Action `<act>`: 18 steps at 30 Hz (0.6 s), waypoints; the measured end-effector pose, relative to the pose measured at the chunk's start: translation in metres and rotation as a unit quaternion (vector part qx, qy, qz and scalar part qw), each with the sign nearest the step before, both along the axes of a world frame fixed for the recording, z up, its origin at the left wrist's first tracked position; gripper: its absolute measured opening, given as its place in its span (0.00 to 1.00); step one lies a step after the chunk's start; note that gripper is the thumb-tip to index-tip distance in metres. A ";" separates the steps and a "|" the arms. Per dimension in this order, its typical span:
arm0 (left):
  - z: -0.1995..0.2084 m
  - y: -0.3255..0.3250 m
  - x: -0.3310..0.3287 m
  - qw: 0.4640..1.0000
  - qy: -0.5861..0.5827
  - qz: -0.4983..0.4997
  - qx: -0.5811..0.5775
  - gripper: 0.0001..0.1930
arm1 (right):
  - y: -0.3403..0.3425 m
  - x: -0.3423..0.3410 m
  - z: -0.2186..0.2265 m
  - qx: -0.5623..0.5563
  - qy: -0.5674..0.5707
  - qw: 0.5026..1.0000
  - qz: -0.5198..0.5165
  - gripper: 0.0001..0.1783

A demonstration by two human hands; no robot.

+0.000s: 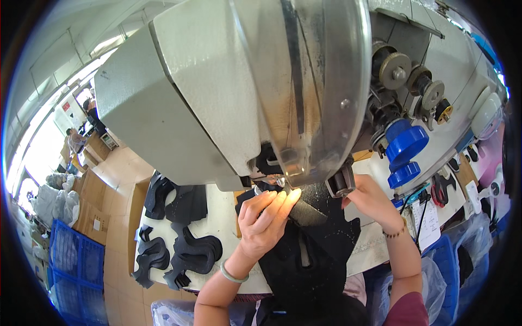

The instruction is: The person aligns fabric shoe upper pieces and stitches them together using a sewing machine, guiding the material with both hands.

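A black fabric piece (pixel 304 266) with light stitch lines and a slit lies under the head of a sewing machine (pixel 206 81) and hangs over the table's near edge. A grey-brown textured strip (pixel 309 214) rests on it. My left hand (pixel 263 220) has its fingers pressed together on the black fabric, its lit fingertips close to the needle area, which is mostly hidden. My right hand (pixel 372 202) is at the fabric's right side, beside a dark metal cylinder (pixel 341 182); that part hides most of its fingers, so its grip does not show.
Stacks of black cut pieces (pixel 196 252) lie on the table at left. Blue knobs (pixel 406 145) project from the machine above my right hand. Red-handled scissors (pixel 438 190) and a paper slip (pixel 427 223) lie at right. Blue crates (pixel 76 261) stand left; people are far behind.
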State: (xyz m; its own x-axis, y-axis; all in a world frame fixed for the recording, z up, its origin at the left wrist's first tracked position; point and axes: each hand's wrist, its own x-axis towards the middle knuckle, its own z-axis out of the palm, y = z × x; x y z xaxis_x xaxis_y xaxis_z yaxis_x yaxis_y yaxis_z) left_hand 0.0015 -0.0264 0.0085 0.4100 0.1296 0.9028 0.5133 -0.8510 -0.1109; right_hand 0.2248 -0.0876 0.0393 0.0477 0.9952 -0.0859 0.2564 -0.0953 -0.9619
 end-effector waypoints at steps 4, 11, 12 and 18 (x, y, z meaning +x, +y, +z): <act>0.000 0.003 -0.002 1.000 -0.002 -0.010 -0.007 0.20 | 0.016 -0.031 -0.018 0.062 0.319 0.946 -0.014 0.14; -0.005 0.007 -0.004 0.999 -0.014 -0.030 -0.001 0.18 | 0.015 -0.034 -0.024 0.054 0.375 0.926 -0.006 0.18; -0.005 0.007 -0.003 0.999 -0.017 -0.033 -0.001 0.18 | 0.015 -0.035 -0.023 0.053 0.374 0.926 -0.006 0.18; -0.005 0.009 -0.004 1.000 -0.014 -0.025 -0.012 0.20 | 0.004 -0.037 -0.006 0.028 0.332 0.943 0.004 0.18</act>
